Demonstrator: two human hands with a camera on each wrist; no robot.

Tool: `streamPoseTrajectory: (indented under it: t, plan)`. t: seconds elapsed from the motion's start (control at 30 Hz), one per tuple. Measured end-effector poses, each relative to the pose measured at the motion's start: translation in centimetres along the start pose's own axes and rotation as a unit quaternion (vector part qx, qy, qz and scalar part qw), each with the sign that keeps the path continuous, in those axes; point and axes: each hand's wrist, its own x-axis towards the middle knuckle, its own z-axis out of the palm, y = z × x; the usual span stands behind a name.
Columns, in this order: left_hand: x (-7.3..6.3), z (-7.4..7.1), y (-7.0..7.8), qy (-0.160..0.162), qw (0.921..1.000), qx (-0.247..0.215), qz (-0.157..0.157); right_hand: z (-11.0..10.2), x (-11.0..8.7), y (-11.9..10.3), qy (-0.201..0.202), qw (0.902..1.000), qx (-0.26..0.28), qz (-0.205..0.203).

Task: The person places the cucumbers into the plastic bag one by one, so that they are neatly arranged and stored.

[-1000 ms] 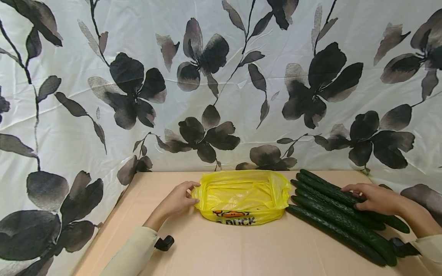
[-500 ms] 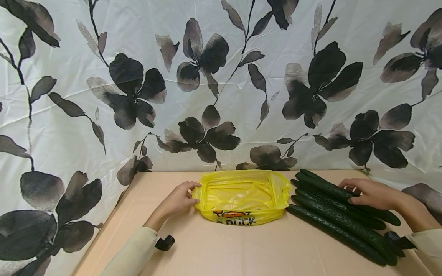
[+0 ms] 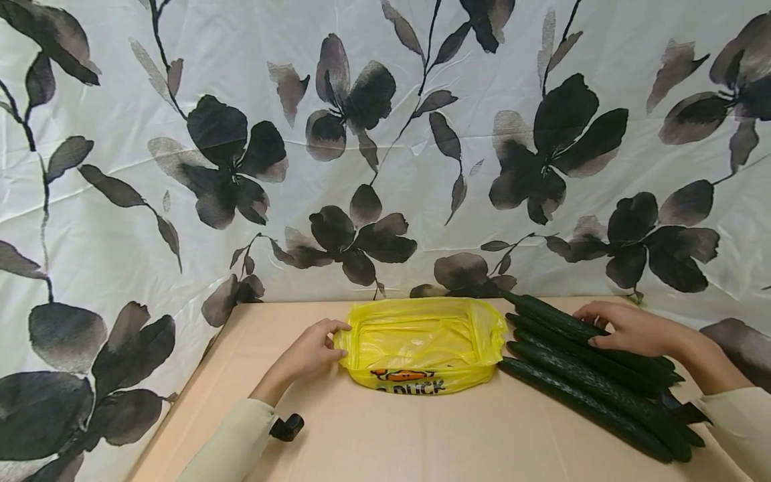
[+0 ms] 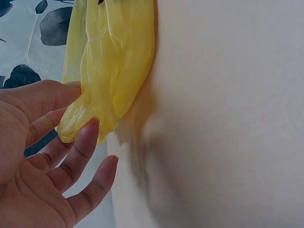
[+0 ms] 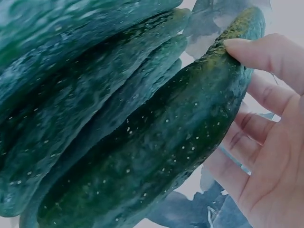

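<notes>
A crumpled yellow plastic bag (image 3: 421, 335) with dark lettering and an orange cartoon figure lies near the table's back edge. My left hand (image 3: 310, 351) pinches its left end; the left wrist view shows the gathered plastic (image 4: 109, 71) between thumb and fingers. Just right of the bag, several long dark green cucumbers lie side by side on a slant. With my right hand (image 3: 641, 331) I grip the rearmost cucumber (image 3: 548, 313) from above. In the right wrist view, the thumb lies over this cucumber (image 5: 156, 137) and the other fingers are partly hidden behind it.
Beneath everything is a light beige tabletop (image 3: 434, 435). A white cloth with dark flowers (image 3: 446, 181) hangs right behind its back edge. The front cucumber (image 3: 584, 408) reaches toward the lower right. A small black device (image 3: 287, 427) sits at the left wrist.
My right hand has moved left, sliding the rearmost cucumber toward the bag, so its far tip now sticks out past the others. The left hand and bag stay put.
</notes>
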Motion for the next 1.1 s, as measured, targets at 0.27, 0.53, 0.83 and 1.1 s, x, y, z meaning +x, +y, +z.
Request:
streamPoseTrajectory:
  t: [0.27, 0.53, 0.83, 1.1]
  plan:
    - [0.2, 0.0, -0.1, -0.004, 1.0, -0.002, -0.001, -0.7, 1.2, -1.7, -0.003, 0.9998, 0.016, -0.007]
    - [0.3, 0.1, -0.1, -0.007, 0.9999, 0.003, -0.01, -1.2, 2.7, -3.2, -0.041, 0.9972, 0.06, -0.016]
    - [0.3, 0.1, 0.0, -0.003, 0.9999, 0.012, -0.006, -1.9, 4.6, -4.7, -0.076, 0.9941, 0.076, 0.007]
    - [0.2, 0.1, -0.2, -0.005, 0.9998, 0.006, 0.021, -2.1, 6.2, -5.9, -0.076, 0.9949, 0.065, 0.004]
